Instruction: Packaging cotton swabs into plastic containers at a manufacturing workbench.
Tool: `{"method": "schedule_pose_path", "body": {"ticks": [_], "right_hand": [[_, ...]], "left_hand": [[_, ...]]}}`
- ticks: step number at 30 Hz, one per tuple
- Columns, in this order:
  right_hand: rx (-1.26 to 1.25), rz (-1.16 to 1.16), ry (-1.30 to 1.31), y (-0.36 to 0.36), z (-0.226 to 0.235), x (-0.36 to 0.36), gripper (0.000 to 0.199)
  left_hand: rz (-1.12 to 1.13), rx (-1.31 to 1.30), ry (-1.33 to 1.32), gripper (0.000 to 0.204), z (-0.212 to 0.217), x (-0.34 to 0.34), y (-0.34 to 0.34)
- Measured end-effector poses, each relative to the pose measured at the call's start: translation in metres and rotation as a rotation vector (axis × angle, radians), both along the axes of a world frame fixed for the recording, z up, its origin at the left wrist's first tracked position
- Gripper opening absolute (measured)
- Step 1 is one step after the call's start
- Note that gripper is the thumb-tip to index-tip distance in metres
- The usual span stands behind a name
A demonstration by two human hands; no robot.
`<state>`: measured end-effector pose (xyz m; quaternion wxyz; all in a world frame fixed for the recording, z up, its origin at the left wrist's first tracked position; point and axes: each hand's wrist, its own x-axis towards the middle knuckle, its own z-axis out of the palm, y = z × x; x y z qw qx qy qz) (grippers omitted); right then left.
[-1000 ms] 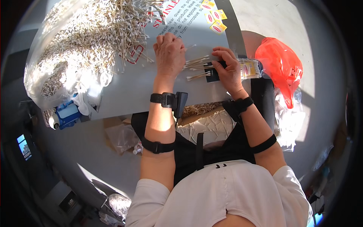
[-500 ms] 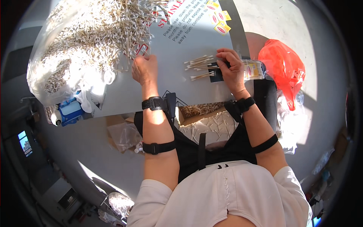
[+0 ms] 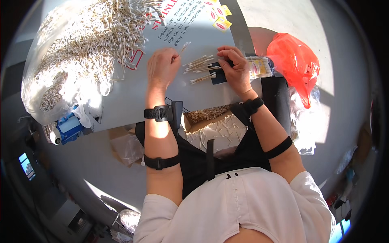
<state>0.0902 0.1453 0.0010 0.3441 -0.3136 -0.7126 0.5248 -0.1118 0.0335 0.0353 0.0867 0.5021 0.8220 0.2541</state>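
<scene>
swab heap (image 3: 97, 40) at left, left hand (image 3: 163, 69) pinching a swab (image 3: 184, 47) or two, loose swabs (image 3: 199, 65) between hands, some overlapping dark card (image 3: 219, 78), right hand (image 3: 236, 69) over card, fingers curled, can't tell if gripping, swab pack (image 3: 260, 67) beside it

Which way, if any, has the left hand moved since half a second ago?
Yes, the left hand moved right, away from the red outline on the table.

White short-sleeved top (image 3: 239, 198) worn with black legwear (image 3: 190, 160)
Both wrists are wrapped in black straps (image 3: 161, 114), both forearms in black bands (image 3: 162, 163); a dark box (image 3: 176, 113) is mounted at the left wrist.
</scene>
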Motion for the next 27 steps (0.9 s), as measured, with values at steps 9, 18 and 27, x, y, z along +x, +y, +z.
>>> {"method": "schedule_pose_path", "body": {"ticks": [9, 18, 27], "right_hand": [[0.002, 0.005, 0.020, 0.002, 0.000, 0.002, 0.017], [0.006, -0.005, 0.035, 0.002, -0.001, 0.001, 0.014], [-0.227, -0.062, 0.327, -0.011, -0.003, -0.014, 0.028]], "left_hand": [[-0.011, -0.239, 0.034, 0.012, 0.015, -0.011, 0.035], [-0.035, -0.089, 0.033, 0.003, -0.009, 0.010, 0.022], [0.331, 0.707, -0.699, 0.040, -0.030, 0.074, -0.001]]}}
